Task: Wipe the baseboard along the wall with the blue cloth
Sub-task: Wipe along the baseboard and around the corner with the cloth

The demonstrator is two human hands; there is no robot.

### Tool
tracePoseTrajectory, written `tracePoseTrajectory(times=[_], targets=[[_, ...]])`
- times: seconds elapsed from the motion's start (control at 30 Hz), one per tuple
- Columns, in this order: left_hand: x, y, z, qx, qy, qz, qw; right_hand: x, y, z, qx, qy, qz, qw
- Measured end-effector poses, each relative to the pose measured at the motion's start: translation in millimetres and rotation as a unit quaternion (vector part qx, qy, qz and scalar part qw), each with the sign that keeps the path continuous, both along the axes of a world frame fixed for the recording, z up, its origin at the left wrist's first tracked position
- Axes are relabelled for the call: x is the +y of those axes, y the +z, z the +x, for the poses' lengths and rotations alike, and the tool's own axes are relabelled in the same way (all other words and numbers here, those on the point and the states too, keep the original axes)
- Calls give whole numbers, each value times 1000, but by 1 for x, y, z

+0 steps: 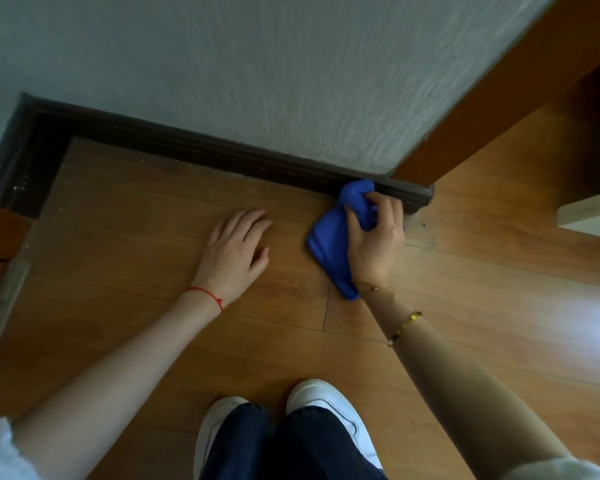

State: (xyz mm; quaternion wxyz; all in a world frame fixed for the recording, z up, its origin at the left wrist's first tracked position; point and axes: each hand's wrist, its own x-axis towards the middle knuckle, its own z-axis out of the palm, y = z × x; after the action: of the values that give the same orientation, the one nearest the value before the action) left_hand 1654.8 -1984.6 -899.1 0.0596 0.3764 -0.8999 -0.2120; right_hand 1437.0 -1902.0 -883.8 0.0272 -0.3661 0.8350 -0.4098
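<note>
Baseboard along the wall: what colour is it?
Dark brown baseboard, seen in the head view.

Two hands, left hand [234, 249] and right hand [374, 240], one blue cloth [329, 244] mid-frame, one dark baseboard [187, 147] run across upper half, two white shoes [326, 403] bottom centre, one red string bracelet [207, 294], two gold bracelets [404, 327]

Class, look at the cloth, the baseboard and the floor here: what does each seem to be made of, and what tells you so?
Blue cloth: soft fabric, perhaps microfibre; it bunches and folds in the right hand.
Baseboard: dark, matte moulding, wood or plastic; cannot tell which.
Floor: wood-look planks, maybe laminate; grain, seams, glossy reflections.
</note>
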Motion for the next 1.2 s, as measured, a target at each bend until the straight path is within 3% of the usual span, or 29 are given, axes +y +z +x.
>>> tracePoseTrajectory(times=[0.23,0.5,0.77,1.2], targets=[[0,0,-1,-1,-2,-13,1000,41,3,-39,0,-126,-19,992],[1,-3,0,-3,-3,-16,1000,0,0,0,-3,-6,8,1000],[1,-3,11,12,13,-8,1000,18,-3,-18,0,-114,3,993],[-11,-10,49,-9,82,-26,996,-43,-8,41,7,44,-6,999]])
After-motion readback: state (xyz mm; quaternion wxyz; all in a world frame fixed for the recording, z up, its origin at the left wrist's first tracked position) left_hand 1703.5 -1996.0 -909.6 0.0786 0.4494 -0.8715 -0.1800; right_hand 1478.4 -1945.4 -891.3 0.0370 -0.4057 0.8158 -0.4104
